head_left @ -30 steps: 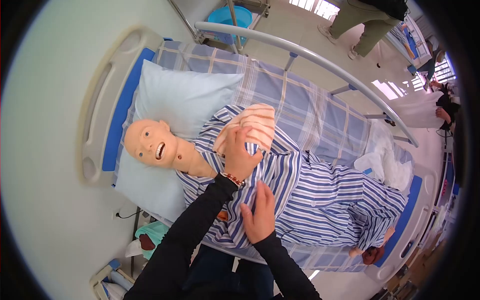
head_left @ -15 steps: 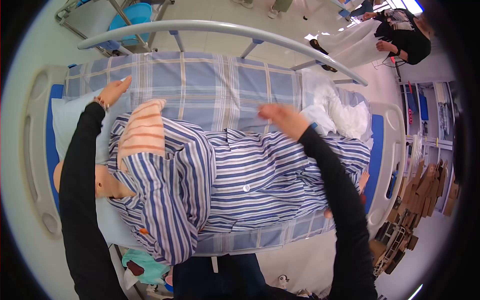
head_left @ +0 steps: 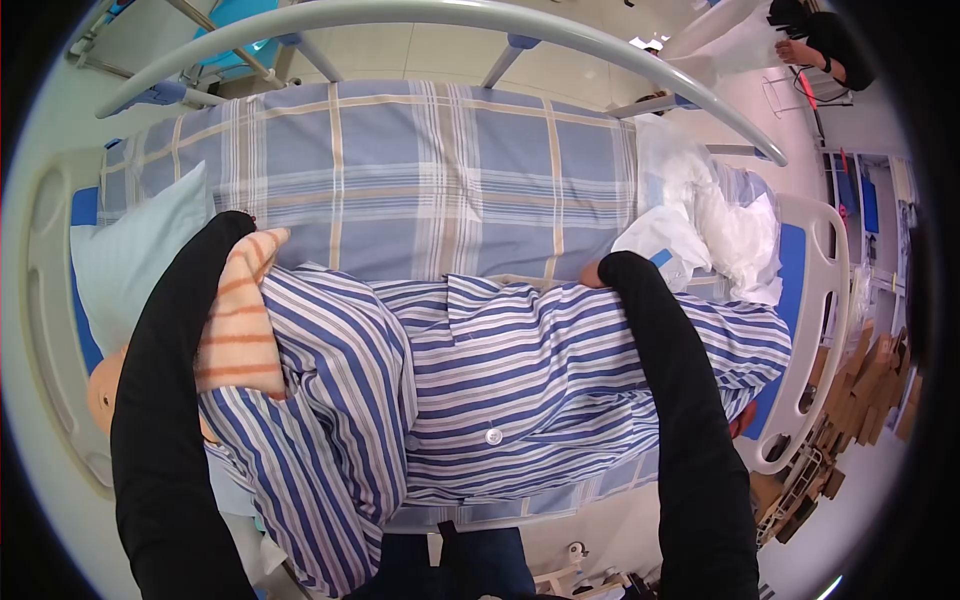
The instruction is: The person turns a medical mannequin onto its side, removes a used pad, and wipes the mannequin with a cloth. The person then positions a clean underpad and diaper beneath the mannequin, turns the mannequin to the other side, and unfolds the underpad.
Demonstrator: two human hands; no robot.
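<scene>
A manikin (head_left: pixel 105 392) in blue-and-white striped pajamas (head_left: pixel 520 370) lies across the bed, turned toward its far side. My left hand is behind its shoulder, almost wholly hidden by my black left sleeve (head_left: pixel 170 400) and an orange-striped towel (head_left: pixel 240 335). At the far side of the hip is my right hand (head_left: pixel 592 274); only a small part shows and its fingers are hidden behind the pajamas. Neither hand shows whether it grips the cloth. A pale blue pillow (head_left: pixel 140 250) sits beside my left forearm, near the manikin's head.
A raised side rail (head_left: pixel 420 15) runs along the far edge of the plaid-sheeted bed (head_left: pixel 400 180). Crumpled white pads (head_left: pixel 740 235) lie near the footboard (head_left: pixel 815 330). Another person (head_left: pixel 840 55) is beyond the bed at upper right. Cardboard (head_left: pixel 860 390) is stacked at right.
My left hand has come down from the pillow to behind the shoulder. My right hand has dropped to behind the hip. The view has moved closer over the bed.
</scene>
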